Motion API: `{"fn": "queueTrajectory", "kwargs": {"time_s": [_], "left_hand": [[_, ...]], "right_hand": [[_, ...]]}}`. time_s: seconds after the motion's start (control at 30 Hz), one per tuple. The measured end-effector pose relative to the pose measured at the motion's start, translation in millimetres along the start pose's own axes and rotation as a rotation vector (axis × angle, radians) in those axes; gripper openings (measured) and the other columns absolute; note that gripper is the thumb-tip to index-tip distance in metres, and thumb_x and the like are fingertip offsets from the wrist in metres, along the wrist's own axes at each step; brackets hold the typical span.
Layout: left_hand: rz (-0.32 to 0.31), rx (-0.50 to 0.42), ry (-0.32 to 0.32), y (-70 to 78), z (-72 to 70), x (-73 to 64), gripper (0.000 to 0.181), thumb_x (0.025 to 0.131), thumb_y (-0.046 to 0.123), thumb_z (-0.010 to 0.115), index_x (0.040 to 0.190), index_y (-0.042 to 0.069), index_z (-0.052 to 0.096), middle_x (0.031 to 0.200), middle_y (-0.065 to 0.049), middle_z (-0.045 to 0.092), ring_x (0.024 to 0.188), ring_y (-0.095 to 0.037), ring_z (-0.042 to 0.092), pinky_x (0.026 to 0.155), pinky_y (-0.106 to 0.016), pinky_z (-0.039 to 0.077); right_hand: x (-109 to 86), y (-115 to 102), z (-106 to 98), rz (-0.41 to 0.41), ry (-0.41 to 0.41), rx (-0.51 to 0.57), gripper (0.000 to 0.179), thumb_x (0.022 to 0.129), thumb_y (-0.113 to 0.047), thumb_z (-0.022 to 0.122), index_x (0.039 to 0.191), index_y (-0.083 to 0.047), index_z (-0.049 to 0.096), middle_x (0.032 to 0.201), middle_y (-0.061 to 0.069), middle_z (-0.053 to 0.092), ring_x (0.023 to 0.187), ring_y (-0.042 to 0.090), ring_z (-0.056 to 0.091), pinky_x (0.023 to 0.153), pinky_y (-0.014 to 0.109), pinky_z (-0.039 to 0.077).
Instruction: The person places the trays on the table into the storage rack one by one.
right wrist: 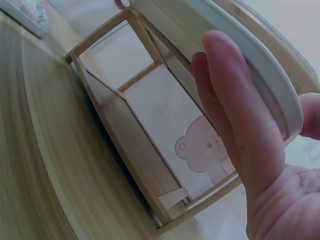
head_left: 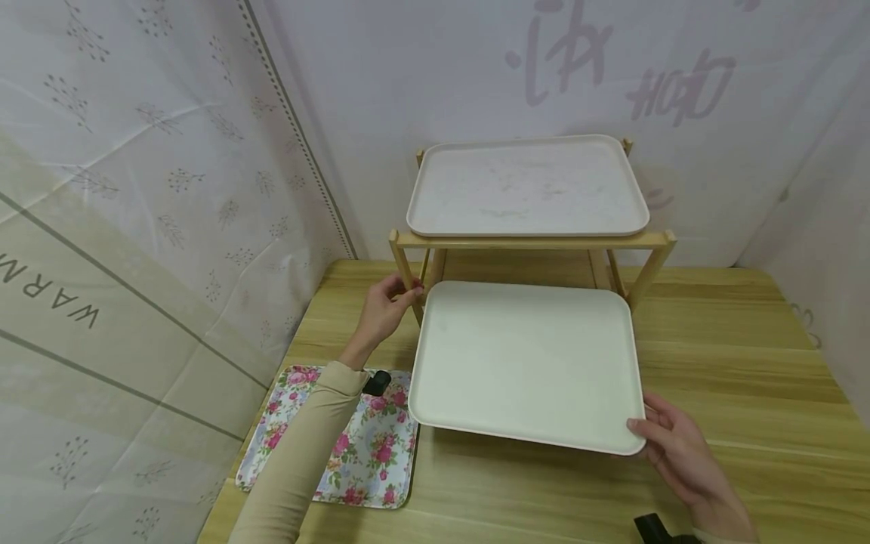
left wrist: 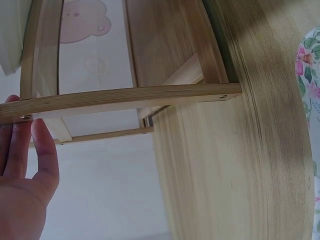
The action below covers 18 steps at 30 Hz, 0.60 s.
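Note:
My right hand point(head_left: 683, 449) grips a plain white tray point(head_left: 526, 363) by its near right corner, thumb on top and fingers beneath. In the right wrist view those fingers point(right wrist: 232, 95) lie along the tray's underside, above the table. The tray slopes in front of a two-tier wooden rack point(head_left: 530, 242), its far edge at the lower tier. My left hand point(head_left: 382, 311) holds the rack's front left post point(left wrist: 135, 95) between thumb and fingers. Another white tray point(head_left: 526, 189), faintly smudged, lies on the rack's top tier.
A floral tray point(head_left: 367, 461) lies on the wooden table point(head_left: 734, 378) at the left, partly under my left forearm. Printed curtains point(head_left: 170, 181) hang on the left and behind the rack.

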<state>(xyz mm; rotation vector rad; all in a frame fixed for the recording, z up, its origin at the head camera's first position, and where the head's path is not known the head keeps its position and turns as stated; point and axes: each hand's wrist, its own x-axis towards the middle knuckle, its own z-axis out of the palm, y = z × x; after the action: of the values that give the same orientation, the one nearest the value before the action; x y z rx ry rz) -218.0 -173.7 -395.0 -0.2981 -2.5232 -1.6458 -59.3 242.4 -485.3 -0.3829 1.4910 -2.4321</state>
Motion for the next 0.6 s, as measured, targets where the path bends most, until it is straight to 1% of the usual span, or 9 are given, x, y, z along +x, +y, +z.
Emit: {"fn": "queueTrajectory", "kwargs": {"time_s": [0.17, 0.27, 0.4, 0.6], "left_hand": [[0.000, -0.014, -0.001, -0.2, -0.1, 0.7, 0.021, 0.091, 0.003, 0.064, 0.107, -0.011, 0.064, 0.106, -0.027, 0.068, 0.100, -0.034, 0.064, 0.078, -0.022, 0.054], [0.006, -0.021, -0.001, -0.6, 0.0, 0.8, 0.021, 0.091, 0.002, 0.064, 0.107, -0.011, 0.064, 0.106, -0.027, 0.068, 0.100, -0.035, 0.064, 0.080, -0.027, 0.055], [0.012, -0.022, 0.000, -1.0, -0.1, 0.6, 0.021, 0.091, 0.002, 0.064, 0.107, -0.011, 0.065, 0.106, -0.028, 0.067, 0.101, -0.035, 0.064, 0.083, -0.033, 0.055], [0.010, -0.018, -0.001, -1.2, -0.3, 0.8, 0.021, 0.091, 0.002, 0.064, 0.107, -0.011, 0.065, 0.106, -0.027, 0.068, 0.100, -0.035, 0.064, 0.085, -0.036, 0.055]], "right_hand": [[5.4, -1.1, 1.7, 0.009, 0.010, 0.024, 0.051, 0.096, 0.015, 0.033, 0.127, -0.019, 0.054, 0.115, 0.006, 0.070, 0.097, 0.022, 0.070, 0.071, 0.038, 0.059], [8.8, -1.2, 2.1, 0.003, 0.004, 0.055, 0.051, 0.096, 0.016, 0.032, 0.128, -0.017, 0.056, 0.115, 0.008, 0.070, 0.097, 0.023, 0.070, 0.072, 0.038, 0.059], [13.7, -2.2, 2.0, -0.007, -0.014, 0.102, 0.052, 0.096, 0.017, 0.030, 0.129, -0.015, 0.055, 0.116, 0.011, 0.069, 0.098, 0.025, 0.070, 0.072, 0.042, 0.059], [20.0, -4.8, 2.8, 0.001, -0.008, 0.152, 0.051, 0.096, 0.016, 0.029, 0.127, -0.013, 0.056, 0.115, 0.013, 0.069, 0.097, 0.027, 0.070, 0.073, 0.043, 0.059]]}}
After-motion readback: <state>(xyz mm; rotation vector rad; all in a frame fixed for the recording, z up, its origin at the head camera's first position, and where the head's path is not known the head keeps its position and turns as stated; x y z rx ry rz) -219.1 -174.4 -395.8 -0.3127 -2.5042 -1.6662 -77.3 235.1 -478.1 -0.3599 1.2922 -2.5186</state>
